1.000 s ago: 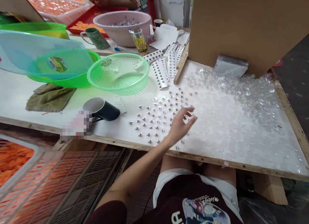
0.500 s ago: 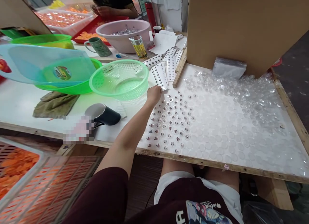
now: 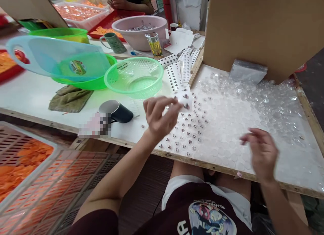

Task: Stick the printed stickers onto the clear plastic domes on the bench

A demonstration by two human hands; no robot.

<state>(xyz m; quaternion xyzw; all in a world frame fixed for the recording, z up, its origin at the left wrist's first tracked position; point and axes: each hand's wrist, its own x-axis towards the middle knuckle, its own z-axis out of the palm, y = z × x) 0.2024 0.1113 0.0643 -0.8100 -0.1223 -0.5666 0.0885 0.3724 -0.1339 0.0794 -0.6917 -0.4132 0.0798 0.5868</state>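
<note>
Pinched between the thumb and fingers of my left hand (image 3: 161,116) is a small white sticker sheet (image 3: 186,97) with dark printed figures. The hand hovers over clear round discs bearing little printed pictures (image 3: 190,131). My right hand (image 3: 264,152), somewhat blurred, hangs above the right part of the table with its fingers apart and nothing visible in them. Below and between both hands lie rows of plain clear discs (image 3: 224,140). More sticker sheets (image 3: 174,76) lie just beyond my left hand, beside a light green strainer basket (image 3: 134,90).
A heap of clear domed pieces (image 3: 274,96) lies at the right, before a cardboard panel (image 3: 253,26). On the left are a tipped dark mug (image 3: 124,112), a cloth (image 3: 69,99) and a blue scoop-like basin (image 3: 37,56). Across the table, a person's hands (image 3: 118,3) show.
My left hand has come back toward me from the pile of sheets, carrying a sticker sheet. My right hand has come into view on the right. The camera view has shifted slightly.
</note>
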